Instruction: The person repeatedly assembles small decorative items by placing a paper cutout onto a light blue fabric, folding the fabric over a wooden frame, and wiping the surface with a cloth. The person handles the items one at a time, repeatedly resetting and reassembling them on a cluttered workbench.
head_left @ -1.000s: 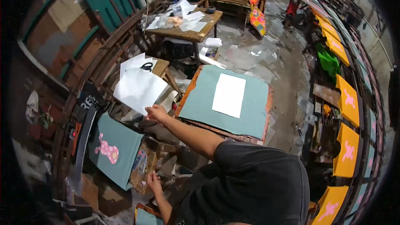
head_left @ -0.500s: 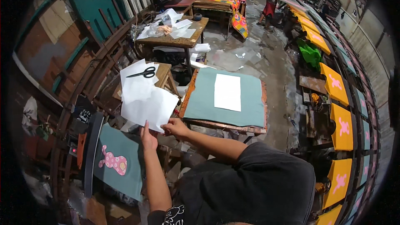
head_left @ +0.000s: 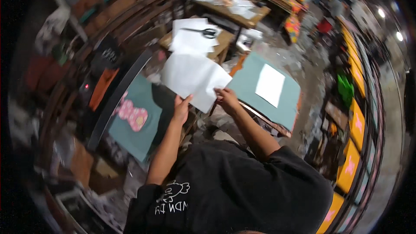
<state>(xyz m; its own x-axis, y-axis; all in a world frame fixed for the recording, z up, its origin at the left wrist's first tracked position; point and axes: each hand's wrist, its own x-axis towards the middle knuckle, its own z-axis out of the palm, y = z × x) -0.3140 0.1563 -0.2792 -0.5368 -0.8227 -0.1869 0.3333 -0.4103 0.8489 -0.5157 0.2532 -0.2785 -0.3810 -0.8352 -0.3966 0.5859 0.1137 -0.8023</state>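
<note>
I hold a large white sheet (head_left: 190,73) in front of me. My left hand (head_left: 182,109) pinches its lower left edge between thumb and fingers. At the lower right edge my right hand (head_left: 227,99) grips it, and the sheet creases near those fingers. Just beyond, more white sheets (head_left: 186,43) lie on a small wooden table, with black-handled scissors (head_left: 209,32) on top. To the left is a grey-green cloth panel (head_left: 130,138) bearing a pink patterned animal shape (head_left: 132,115). To the right, a white rectangular sheet (head_left: 270,85) rests on grey-green cloth (head_left: 247,80).
A long dark bar (head_left: 117,104) runs beside the left panel. Farther back stands a wooden table (head_left: 255,15) with crumpled white material. Along the right runs a rack of yellow panels (head_left: 351,160) with pink shapes. A bright green bag (head_left: 345,87) hangs near it.
The view has turned, so the tables and panels appear tilted and shifted, and the picture is blurred. My hands are farther apart along the sheet's near edge, still holding it.
</note>
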